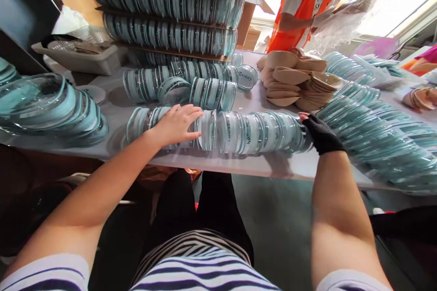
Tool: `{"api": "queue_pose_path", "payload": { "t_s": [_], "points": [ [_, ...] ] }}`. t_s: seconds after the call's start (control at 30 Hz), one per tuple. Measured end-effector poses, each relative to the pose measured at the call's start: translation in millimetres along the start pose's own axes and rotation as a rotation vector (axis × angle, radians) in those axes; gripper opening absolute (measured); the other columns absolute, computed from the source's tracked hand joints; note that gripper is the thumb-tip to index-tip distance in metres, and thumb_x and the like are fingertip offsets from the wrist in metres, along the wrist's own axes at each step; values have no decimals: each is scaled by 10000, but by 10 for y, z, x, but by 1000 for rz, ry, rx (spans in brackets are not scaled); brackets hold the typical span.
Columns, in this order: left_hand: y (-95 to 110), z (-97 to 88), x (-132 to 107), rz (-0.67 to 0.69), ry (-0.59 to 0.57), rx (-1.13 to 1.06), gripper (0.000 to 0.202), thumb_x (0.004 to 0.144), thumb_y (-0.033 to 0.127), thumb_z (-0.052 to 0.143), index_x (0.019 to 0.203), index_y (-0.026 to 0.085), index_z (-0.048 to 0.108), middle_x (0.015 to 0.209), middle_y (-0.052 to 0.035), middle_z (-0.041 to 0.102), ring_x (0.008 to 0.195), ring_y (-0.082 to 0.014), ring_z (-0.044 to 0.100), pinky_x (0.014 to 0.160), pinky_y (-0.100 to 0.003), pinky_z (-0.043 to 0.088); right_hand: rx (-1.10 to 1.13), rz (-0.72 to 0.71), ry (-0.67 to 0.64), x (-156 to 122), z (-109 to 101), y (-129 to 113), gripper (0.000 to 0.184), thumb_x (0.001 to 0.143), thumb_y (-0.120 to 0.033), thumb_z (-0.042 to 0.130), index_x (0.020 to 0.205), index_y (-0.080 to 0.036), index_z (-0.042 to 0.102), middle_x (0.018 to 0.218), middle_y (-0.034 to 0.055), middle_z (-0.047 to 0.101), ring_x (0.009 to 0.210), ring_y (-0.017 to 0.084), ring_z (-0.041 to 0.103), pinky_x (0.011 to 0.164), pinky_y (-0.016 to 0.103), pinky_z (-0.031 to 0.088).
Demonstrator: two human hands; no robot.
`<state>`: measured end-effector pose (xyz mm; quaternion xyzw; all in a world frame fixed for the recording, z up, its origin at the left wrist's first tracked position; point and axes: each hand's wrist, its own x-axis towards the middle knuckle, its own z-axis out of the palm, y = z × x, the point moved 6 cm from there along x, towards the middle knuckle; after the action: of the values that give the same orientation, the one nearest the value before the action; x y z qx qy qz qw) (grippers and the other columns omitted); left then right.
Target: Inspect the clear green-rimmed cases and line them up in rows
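Observation:
In front of me a long row of clear plastic cosmetic pouches (257, 132) with teal trim stands on edge, pressed together along the table's near side. Dark lettering shows on some of them. My left hand (179, 123) is bare and lies across the top of the row left of its middle, fingers spread. At the row's right end is my right hand (320, 132), in a black fingerless glove. Its fingertips reach over the last pouches, fingers stretched out; part of them is hidden. Behind the row sit shorter groups of similar pouches (213, 93).
Tall layered stacks of pouches (170, 34) rise at the back. Piles of pouches lie left (51, 109) and right (385, 132). Beige rounded pieces (295, 77) are heaped beyond my right hand. A white basket (82, 57) stands back left. A person in an orange vest (300, 7) handles clear plastic.

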<state>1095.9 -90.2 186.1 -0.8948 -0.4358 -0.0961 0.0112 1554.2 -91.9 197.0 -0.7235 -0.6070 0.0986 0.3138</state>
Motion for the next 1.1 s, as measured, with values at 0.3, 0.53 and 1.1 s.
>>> {"api": "queue_pose_path", "payload": {
  "t_s": [0.3, 0.53, 1.1],
  "points": [
    [-342, -156, -54, -76, -10, -1, 564, 886, 428, 656, 1383, 223, 485, 1471, -115, 584, 1387, -292, 541, 1248, -501, 309, 135, 3, 17, -320, 370, -317, 712, 878, -638, 531, 1463, -232, 521, 1447, 155, 609, 1308, 334, 612, 1049, 494, 527],
    [-74, -41, 107, 10, -34, -9, 656, 924, 531, 659, 1463, 204, 481, 1557, -122, 527, 1423, -309, 504, 1206, -506, 337, -433, -634, -382, 0, 1233, -2293, 393, 989, -377, 438, 1137, -189, 750, 1120, 129, 770, 992, 268, 717, 808, 352, 508],
    [-72, -110, 119, -3, -43, -5, 456, 928, 388, 608, 1327, 168, 594, 1367, -98, 669, 1209, -305, 649, 1038, -444, 457, -722, -744, -518, -151, 1822, -3022, 287, 924, -283, 533, 1085, -184, 749, 1048, 119, 768, 916, 253, 710, 673, 287, 410]
  ]
}}
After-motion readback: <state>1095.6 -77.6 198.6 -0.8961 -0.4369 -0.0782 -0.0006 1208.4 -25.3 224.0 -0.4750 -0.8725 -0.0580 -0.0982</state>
